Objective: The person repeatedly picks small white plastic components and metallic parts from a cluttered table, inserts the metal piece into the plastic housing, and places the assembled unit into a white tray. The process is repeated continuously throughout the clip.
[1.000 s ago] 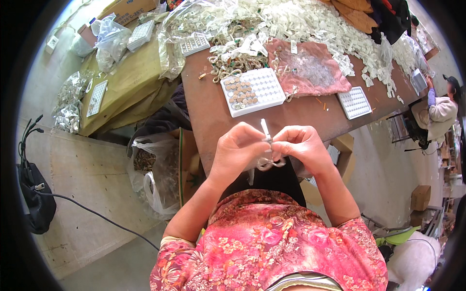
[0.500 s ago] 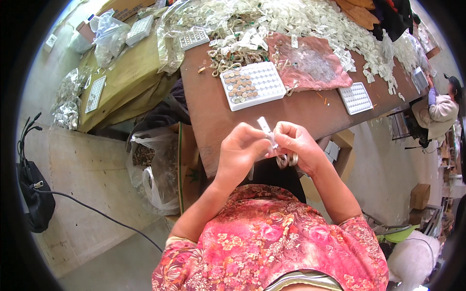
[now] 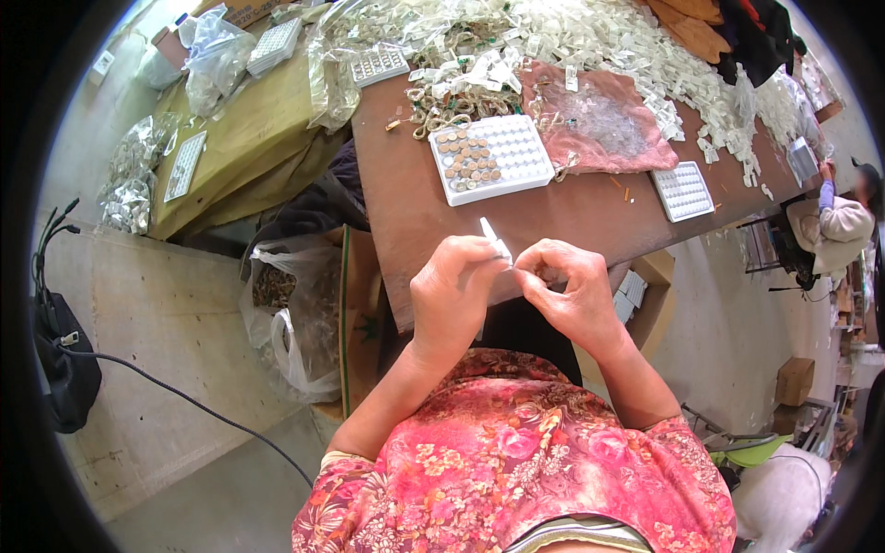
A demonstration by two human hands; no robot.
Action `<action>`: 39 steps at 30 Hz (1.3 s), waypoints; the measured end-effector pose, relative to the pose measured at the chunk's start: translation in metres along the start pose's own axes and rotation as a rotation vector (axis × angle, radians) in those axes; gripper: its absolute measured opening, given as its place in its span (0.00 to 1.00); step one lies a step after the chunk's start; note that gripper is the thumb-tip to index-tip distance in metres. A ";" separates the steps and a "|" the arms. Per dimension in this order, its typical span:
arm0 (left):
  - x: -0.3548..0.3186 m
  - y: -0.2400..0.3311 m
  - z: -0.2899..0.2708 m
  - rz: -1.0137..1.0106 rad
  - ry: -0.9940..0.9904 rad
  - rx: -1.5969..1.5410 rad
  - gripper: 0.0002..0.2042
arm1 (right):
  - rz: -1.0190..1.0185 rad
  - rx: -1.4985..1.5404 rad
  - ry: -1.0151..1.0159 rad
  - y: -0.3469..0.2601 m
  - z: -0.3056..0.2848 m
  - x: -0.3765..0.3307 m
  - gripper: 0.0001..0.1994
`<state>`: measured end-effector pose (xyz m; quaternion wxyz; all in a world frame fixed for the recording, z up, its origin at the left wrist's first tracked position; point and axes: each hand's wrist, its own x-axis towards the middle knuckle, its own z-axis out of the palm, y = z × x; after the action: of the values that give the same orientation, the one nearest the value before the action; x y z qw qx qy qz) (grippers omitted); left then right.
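A small white strip (image 3: 493, 238) is being pinched between the closed left hand (image 3: 454, 293) and right hand (image 3: 570, 293) just above the table (image 3: 415, 221) edge, seemingly mid-folding; careful fingertip work is probably being called for next.

A brown worktable (image 3: 415, 221) stands on a pale concrete floor (image 3: 157, 313) in daylight.

Looks like a small assembly workshop: brown wooden worktop (image 3: 590, 217) buried in clear plastic packets (image 3: 636, 46) (white compartment trays (image 3: 490, 158) too), bare concrete floor (image 3: 166, 313).
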<state>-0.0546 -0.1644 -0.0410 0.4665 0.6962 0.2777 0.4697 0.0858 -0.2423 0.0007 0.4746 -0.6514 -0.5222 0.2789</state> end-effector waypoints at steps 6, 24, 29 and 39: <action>0.001 -0.001 -0.004 -0.181 -0.007 -0.301 0.07 | 0.164 0.317 -0.141 0.012 -0.003 0.005 0.04; 0.020 -0.021 0.008 -0.538 0.188 -1.153 0.05 | -0.217 -0.301 0.305 0.034 0.001 0.059 0.08; 0.024 -0.036 0.011 -0.519 0.208 -1.163 0.04 | -0.400 -0.524 0.280 0.046 0.002 0.120 0.07; 0.014 -0.041 0.005 -0.552 0.140 -1.243 0.07 | -0.244 -0.460 0.051 0.049 0.003 0.158 0.06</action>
<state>-0.0425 -0.1383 -0.0733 0.8632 0.1708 0.1535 0.4496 0.1513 -0.0919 -0.0243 0.3573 -0.6811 -0.6344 0.0771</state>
